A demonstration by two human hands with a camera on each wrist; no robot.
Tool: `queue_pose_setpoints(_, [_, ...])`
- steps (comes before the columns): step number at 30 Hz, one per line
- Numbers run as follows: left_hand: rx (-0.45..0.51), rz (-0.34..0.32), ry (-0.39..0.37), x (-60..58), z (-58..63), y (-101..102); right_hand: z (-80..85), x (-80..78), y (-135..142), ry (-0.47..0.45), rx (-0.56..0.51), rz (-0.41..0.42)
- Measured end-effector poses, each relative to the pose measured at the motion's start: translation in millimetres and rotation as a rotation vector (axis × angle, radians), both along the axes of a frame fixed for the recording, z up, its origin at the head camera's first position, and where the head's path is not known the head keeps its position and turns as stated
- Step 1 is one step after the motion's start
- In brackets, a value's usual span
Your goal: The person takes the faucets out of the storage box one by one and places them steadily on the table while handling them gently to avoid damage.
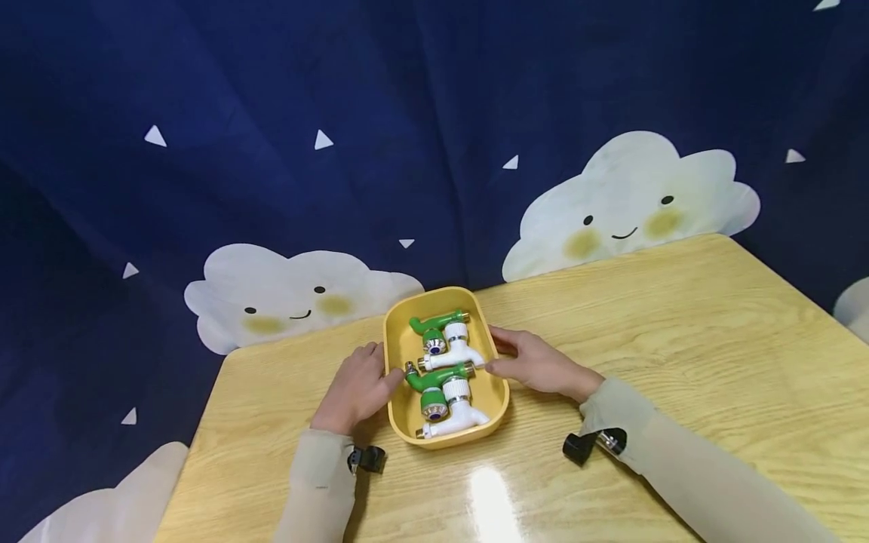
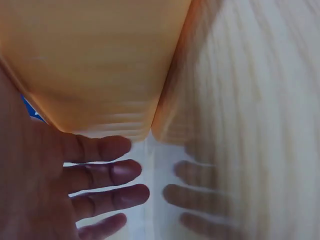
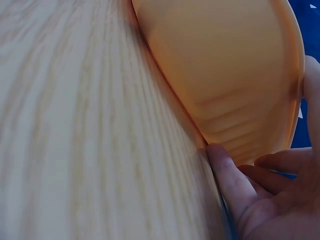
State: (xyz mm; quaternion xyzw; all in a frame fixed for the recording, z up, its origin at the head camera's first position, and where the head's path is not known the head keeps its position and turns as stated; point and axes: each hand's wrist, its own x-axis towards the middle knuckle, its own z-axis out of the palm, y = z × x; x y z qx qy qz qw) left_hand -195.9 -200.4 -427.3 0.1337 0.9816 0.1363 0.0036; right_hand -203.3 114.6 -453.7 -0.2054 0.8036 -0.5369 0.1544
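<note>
A yellow plastic bin [image 1: 498,411] stands on the wooden table with plastic taps inside. Two are green, the upper green tap [image 1: 434,323] and the lower green tap [image 1: 437,377]; two are white, the upper white tap [image 1: 453,354] and the lower white tap [image 1: 458,418]. My left hand [image 1: 360,388] is at the bin's left side, thumb at the rim; its fingers [image 2: 107,195] extend straight and spread near the outer wall in the left wrist view. My right hand [image 1: 536,363] holds the right side, thumb at the rim and bent fingers [image 3: 230,172] against the outer wall.
The wooden table [image 1: 645,339] extends to both sides of the bin. Behind its far edge hangs a dark blue curtain [image 1: 380,151] with clouds and small white triangles. Black wrist straps [image 1: 366,458] show on both sleeves, and light glares off the tabletop in front.
</note>
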Motion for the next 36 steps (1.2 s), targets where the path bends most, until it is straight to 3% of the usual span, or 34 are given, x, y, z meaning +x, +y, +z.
queue_pose_setpoints(12, [-0.021, -0.003, 0.069, -7.0, 10.6, 7.2, 5.6, -2.6, 4.8, 0.029, -0.001, -0.003])
queue_pose_setpoints(19, [0.002, 0.006, 0.019, -3.4, 10.3, 7.6, 4.0, -4.5, 2.7, 0.034, -0.001, 0.008])
queue_pose_setpoints(27, [-0.111, 0.037, 0.08, 5.9, 16.0, 9.1, 1.4, -5.4, 0.5, 0.029, -0.004, 0.017])
queue_pose_setpoints(36, [-0.029, 0.039, -0.007, 8.2, 14.3, 7.4, 1.4, -3.1, -0.7, -0.005, 0.005, 0.014])
